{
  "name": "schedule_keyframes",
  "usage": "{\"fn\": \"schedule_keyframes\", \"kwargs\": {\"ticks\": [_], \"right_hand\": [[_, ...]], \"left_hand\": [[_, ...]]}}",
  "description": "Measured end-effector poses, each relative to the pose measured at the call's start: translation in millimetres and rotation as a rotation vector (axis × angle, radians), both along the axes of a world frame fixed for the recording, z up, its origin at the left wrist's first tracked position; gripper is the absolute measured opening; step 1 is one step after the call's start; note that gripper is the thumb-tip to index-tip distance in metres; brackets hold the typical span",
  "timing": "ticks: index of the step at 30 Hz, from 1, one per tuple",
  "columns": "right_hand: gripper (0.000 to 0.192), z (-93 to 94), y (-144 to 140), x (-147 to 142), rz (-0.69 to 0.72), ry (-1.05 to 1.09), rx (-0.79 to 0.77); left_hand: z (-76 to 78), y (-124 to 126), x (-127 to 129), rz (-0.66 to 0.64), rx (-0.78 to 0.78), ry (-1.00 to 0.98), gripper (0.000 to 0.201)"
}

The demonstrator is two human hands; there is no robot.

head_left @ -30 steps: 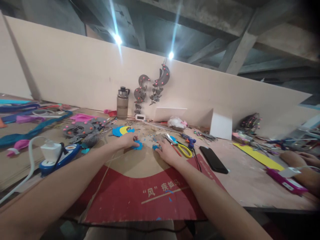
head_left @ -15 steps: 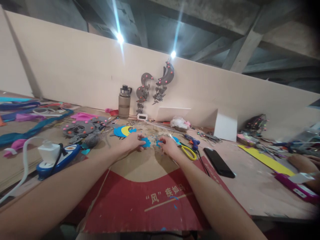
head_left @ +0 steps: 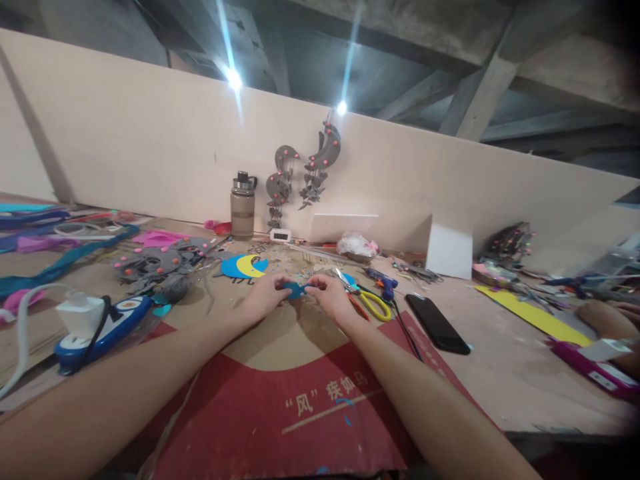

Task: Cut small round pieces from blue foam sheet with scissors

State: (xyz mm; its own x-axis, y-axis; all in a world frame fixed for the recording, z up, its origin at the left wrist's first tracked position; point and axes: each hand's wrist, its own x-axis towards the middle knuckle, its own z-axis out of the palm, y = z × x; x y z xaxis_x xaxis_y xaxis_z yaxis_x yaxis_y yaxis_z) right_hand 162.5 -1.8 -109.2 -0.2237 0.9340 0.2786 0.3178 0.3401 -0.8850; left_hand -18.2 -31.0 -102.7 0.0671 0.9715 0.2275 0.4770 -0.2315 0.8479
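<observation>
- Left hand (head_left: 265, 298) and right hand (head_left: 327, 297) meet over the cardboard sheet (head_left: 280, 393), both pinching one small blue foam piece (head_left: 295, 289) between fingertips — it sits between the two hands, just above the sheet.
- Whether it is one piece or two pressed together is too small to tell.
- To handle it well, I judge: keep the pinch light at the edges, since thin foam creases easily, and hold the piece low over the sheet so both wrists stay steady.
- Line up the edges before pressing, as a glued foam joint likely will not shift afterwards.
- Scissors (head_left: 367, 300) with yellow handles lie just right of the right hand, a glue gun (head_left: 383, 281) beyond them, a phone (head_left: 437, 324) further right.
- A blue and yellow cutout (head_left: 243, 267) lies beyond the left hand; a bottle (head_left: 242, 205) stands by the wall.
- Another person's hand (head_left: 607, 319) rests at the far right — well apart.
</observation>
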Motion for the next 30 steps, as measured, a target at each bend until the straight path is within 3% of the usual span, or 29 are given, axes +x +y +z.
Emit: {"fn": "schedule_keyframes", "kwargs": {"ticks": [6,11,17,22,30], "right_hand": [[0.016,-3.3,-3,-1,-0.020,-0.020,-0.073],[0.012,-3.0,-1,5,-0.055,-0.101,-0.017],[0.006,2.9,-2,11,-0.075,-0.189,0.049],[0.012,7.8,-3,9,-0.055,-0.200,0.028],[0.017,4.0,-6,9,-0.066,-0.255,0.039]], "left_hand": [[-1.2,-3,6,-0.026,-0.087,-0.100,0.020],[-4.0,-2,5,-0.034,-0.116,-0.092,0.027],[-6.8,2,0,-0.014,0.062,0.071,0.019],[-6.6,2,-1,-0.004,0.089,0.101,0.019],[1.4,-7,3,-0.116,-0.032,0.076,0.018]]}}
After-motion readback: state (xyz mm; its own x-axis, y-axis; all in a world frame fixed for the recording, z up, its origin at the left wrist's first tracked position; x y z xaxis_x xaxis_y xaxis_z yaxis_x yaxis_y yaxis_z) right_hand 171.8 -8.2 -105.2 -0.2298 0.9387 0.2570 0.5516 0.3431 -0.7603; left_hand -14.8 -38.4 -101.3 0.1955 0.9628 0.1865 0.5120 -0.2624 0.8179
